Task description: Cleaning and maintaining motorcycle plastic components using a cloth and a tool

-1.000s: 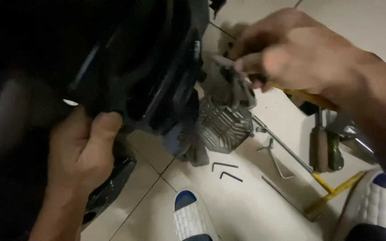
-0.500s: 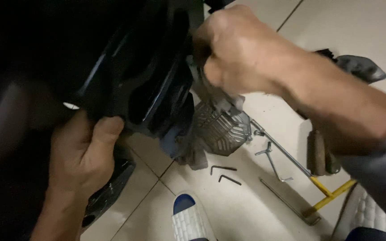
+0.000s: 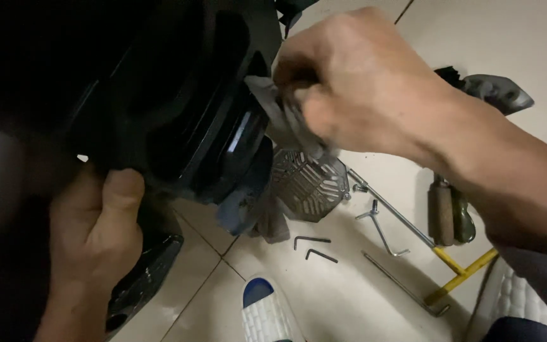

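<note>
A big black moulded housing [image 3: 178,95] fills the upper left. My left hand [image 3: 93,240] grips its lower edge from below, thumb pressed against the rim. My right hand [image 3: 356,82] is shut on a grey rag [image 3: 280,120] and presses it against the housing's right edge. Just below the rag, a round grey metal grille [image 3: 308,183] lies on the tiled floor [image 3: 349,291].
On the floor lie two small L-shaped hex keys [image 3: 314,248], long metal rods [image 3: 387,215], a yellow cross-shaped wrench [image 3: 463,272], a wooden-handled tool [image 3: 441,212] and a grey part [image 3: 495,92]. A blue and white slipper [image 3: 267,310] is at the bottom.
My right hand has swung left from the floor tools to the housing's right edge, now pressing a rag there. The left hand keeps its grip.
</note>
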